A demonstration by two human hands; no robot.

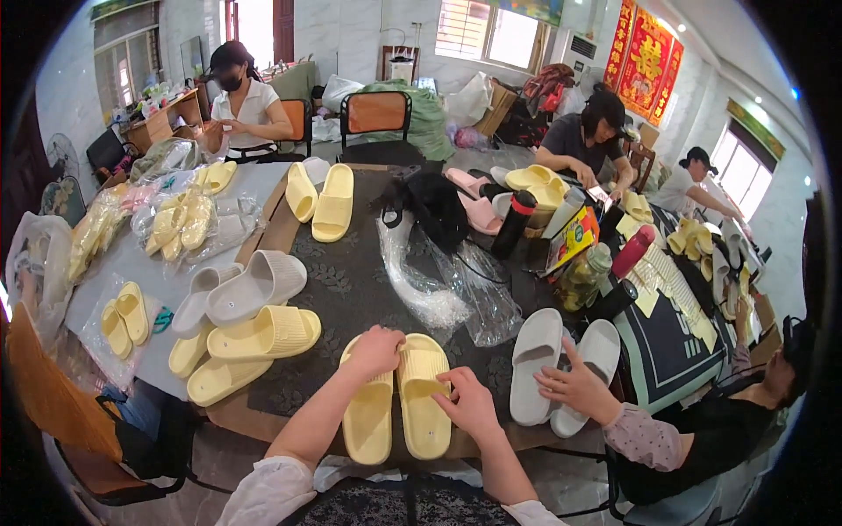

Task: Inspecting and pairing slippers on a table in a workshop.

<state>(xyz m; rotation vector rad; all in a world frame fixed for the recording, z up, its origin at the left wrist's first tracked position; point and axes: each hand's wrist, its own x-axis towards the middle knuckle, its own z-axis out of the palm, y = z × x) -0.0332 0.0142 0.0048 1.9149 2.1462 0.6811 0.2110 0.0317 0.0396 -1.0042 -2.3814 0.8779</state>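
While both hands are on the yellow pair at the near side of the table (289, 412), the main risk is judged to be the edge: the left yellow slipper (367, 425) and right yellow slipper (426, 434) lie side by side, soles down, straps away from the wearer, heels at or about at that edge, so a careless pull toward the body could tip one off. Left hand (375, 351) lies over the strap end of the left slipper, fingers bent, tips near the gap between the two; whether they grip, cannot tell. Right hand (469, 403) is at the outer side of the right slipper, thumb and fingers parted, no firm grasp visible; if only one side gets pushed, that slipper could swivel out of line with its mate. Just to the right, a co-worker's hand (581, 382) is at the grey slippers (535, 364), so a wide elbow or hand sweep might bump it or mix pairs. Same mix-up risk at left, where a loose pile holds yellow slippers (263, 335) and grey slippers (257, 285) together. Clear plastic bags (495, 320) lie crumpled beyond the pair; a forward reach could catch on thin film and drag it along.
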